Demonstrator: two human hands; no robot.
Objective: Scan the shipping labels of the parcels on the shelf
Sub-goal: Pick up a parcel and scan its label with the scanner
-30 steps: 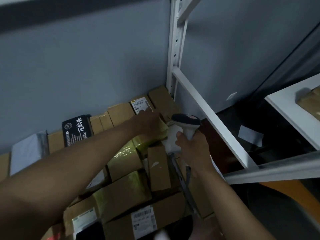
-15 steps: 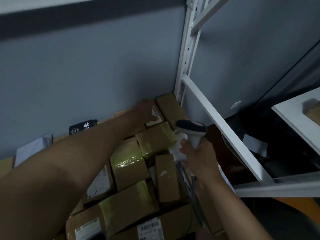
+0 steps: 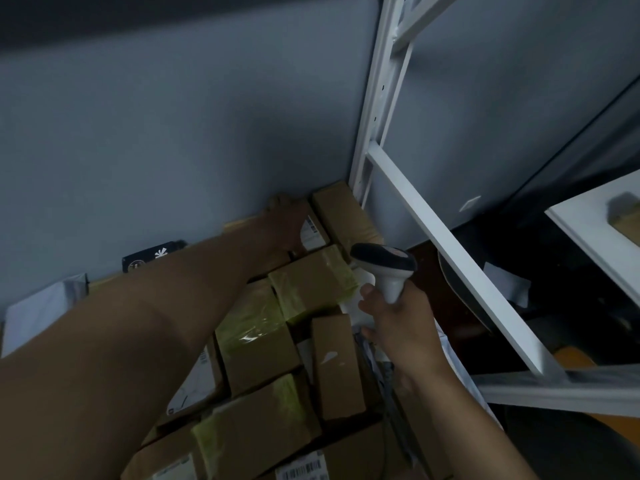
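Cardboard parcel (image 3: 313,230) under left hand (image 3: 282,220), grip unclear; right hand (image 3: 398,323) clasps smooth scanner (image 3: 384,268).

Two bare forearms, sleeveless to the frame edge, no gloves

white asterisk logo on black box (image 3: 152,258), parcel labels (image 3: 302,473) (blurred, unreadable)

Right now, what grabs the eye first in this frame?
The left hand reaching far back, resting on a labelled cardboard parcel against the grey wall. Next, the white handheld scanner gripped by the right hand at centre right, its dark head aimed toward that back row. Below both, a jumble of brown boxes, several wrapped in yellowish tape, beside the white shelf upright.
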